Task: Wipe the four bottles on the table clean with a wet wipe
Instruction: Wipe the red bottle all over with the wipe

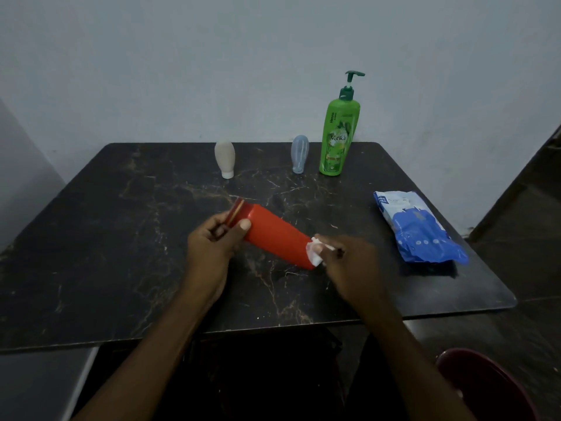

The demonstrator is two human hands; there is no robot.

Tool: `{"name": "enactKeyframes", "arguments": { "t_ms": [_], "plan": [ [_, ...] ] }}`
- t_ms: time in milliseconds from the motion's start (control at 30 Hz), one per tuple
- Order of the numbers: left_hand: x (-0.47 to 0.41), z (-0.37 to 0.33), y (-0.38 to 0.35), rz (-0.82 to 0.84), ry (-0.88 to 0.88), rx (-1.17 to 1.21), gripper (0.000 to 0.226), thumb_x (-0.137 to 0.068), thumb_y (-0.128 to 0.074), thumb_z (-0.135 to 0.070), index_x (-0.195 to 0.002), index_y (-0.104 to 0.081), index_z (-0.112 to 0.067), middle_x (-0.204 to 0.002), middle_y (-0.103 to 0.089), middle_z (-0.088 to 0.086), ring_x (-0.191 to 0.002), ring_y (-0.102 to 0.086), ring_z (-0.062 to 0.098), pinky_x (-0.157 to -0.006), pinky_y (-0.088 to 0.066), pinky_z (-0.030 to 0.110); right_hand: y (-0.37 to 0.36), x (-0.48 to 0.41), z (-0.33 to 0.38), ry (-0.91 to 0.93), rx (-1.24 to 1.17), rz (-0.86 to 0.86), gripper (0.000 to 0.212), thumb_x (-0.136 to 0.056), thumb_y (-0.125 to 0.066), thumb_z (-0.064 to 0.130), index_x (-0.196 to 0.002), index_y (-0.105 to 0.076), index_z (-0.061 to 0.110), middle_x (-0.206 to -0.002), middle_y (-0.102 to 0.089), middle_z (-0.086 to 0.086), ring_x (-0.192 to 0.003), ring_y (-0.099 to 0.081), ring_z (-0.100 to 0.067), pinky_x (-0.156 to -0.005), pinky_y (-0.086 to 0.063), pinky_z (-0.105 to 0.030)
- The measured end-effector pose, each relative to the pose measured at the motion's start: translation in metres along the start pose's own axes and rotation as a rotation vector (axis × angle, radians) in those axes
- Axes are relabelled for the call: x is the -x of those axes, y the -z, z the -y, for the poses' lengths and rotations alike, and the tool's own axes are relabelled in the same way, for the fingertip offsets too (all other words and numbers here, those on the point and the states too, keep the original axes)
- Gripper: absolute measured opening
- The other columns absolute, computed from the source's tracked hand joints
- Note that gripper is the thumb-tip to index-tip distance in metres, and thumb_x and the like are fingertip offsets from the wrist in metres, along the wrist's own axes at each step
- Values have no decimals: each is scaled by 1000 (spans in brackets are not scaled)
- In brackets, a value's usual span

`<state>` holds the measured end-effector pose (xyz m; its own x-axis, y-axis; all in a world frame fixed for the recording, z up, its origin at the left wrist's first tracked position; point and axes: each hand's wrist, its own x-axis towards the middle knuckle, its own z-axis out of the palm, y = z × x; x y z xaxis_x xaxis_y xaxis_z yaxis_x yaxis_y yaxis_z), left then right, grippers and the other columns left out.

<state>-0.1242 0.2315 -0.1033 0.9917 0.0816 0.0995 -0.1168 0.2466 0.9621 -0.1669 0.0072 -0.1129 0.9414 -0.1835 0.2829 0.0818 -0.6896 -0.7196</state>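
Note:
A red bottle (274,233) lies tilted on its side above the dark marble table (121,238), cap end to the left. My left hand (212,241) grips its cap end, thumb on the red body. My right hand (349,259) pinches a white wet wipe (314,253) against the bottle's base end. At the back stand a beige squeeze bottle (225,158) on its white cap, a pale blue squeeze bottle (300,153) on its cap, and a tall green pump bottle (338,136).
A blue and white wet wipe pack (419,227) lies on the table's right side. A grey wall rises behind the table. A dark red stool (485,387) sits at the lower right, off the table's front edge.

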Motion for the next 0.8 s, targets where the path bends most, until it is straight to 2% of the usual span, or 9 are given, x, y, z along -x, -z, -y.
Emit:
{"name": "enactKeyframes", "arguments": {
  "t_ms": [100,200,267,367,533,600,700,767,800],
  "plan": [
    [-5,-1,-25,-108,64,43,42,-78,-83,-19,-115,-66,-12,-98,-75,2,-88,-71,16,-81,-60,38,-25,19,25,26,-73,21,19,-89,-68,23,-106,-76,19,-100,-76,4,-85,-65,1,-78,-42,-4],
    [-6,0,-45,-136,13,-325,58,-74,-88,-33,-121,-54,-22,-104,-64,-6,-88,-65,10,-68,-53,27,-45,37,45,73,-117,78,15,-89,-66,27,-95,-77,20,-90,-75,7,-78,-65,1,-73,-45,-8],
    [-9,0,-49,-102,-78,-543,63,-75,-87,-39,-121,-45,-32,-102,-54,-16,-88,-58,4,-68,-44,23,-50,40,46,81,-128,92,15,-89,-65,28,-97,-77,22,-91,-75,9,-84,-67,1,-76,-47,-12],
    [-14,-1,-45,41,-167,-912,71,-77,-82,-48,-133,-43,-29,-108,-47,-11,-94,-50,11,-80,-39,29,-41,37,36,77,-153,55,20,-88,-67,14,-105,-77,17,-103,-75,6,-95,-63,6,-82,-41,-1],
    [-23,-5,-33,449,-318,-1315,69,-79,-72,-59,-131,-45,-23,-115,-54,-3,-97,-53,15,-82,-44,32,-9,25,5,-65,-177,-22,24,-90,-67,12,-113,-73,10,-105,-71,5,-80,-52,29,-76,-31,8],
    [-26,-3,-29,566,-362,-1414,69,-78,-71,-61,-130,-48,-21,-116,-56,-1,-96,-56,15,-83,-48,33,0,19,-9,-100,-96,-44,26,-92,-65,17,-117,-69,18,-107,-67,11,-83,-55,19,-83,-34,2],
    [-28,1,-25,680,-461,-1500,73,-78,-70,-64,-131,-49,-19,-116,-55,-1,-92,-52,12,-80,-44,30,9,14,-22,-94,-36,-64,20,-93,-64,26,-113,-64,28,-101,-63,19,-95,-59,1,-91,-45,-22],
    [-31,5,-21,698,-537,-1564,79,-80,-63,-70,-139,-46,-19,-122,-55,0,-99,-51,14,-85,-45,32,10,14,-23,-75,-28,-45,18,-94,-63,30,-112,-63,29,-94,-61,22,-91,-59,3,-89,-46,-21],
    [-32,7,-19,690,-566,-1606,82,-82,-58,-74,-143,-43,-20,-126,-55,0,-103,-51,16,-89,-46,34,10,15,-22,-58,-32,-42,17,-94,-64,29,-110,-64,29,-88,-59,24,-86,-58,7,-86,-43,-12]
  ]
}}
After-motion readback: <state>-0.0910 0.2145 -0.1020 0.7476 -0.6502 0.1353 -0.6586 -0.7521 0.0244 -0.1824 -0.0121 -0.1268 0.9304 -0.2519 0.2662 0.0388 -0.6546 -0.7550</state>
